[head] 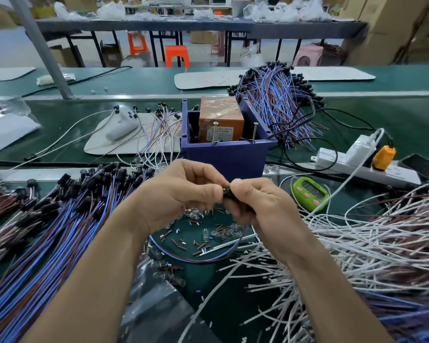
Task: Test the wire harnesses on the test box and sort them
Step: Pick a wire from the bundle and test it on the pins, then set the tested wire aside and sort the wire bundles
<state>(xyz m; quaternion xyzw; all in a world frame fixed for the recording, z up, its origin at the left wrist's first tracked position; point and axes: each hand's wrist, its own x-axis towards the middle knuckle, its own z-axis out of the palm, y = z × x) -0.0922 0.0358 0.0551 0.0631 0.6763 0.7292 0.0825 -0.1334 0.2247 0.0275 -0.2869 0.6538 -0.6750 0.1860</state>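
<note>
Pinching what seems a harness's black socket (229, 194), left hand (183, 191) and right hand (254, 203) meet.

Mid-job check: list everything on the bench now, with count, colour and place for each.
blue bin: one, blue, centre.
test box: one, orange, inside the bin.
left harness pile: one, blue-and-brown, near left.
far harness pile: one, blue-and-brown, behind the bin, right.
white wire pile: one, white, near right.
timer: one, green, right of the hands.
power strip: one, white, far right.
offcuts: many, mixed, under the hands.
held harness: one, blue-and-brown, loops below hands.
left hand: one, pinches harness's black end.
right hand: one, pinches same end.
</note>
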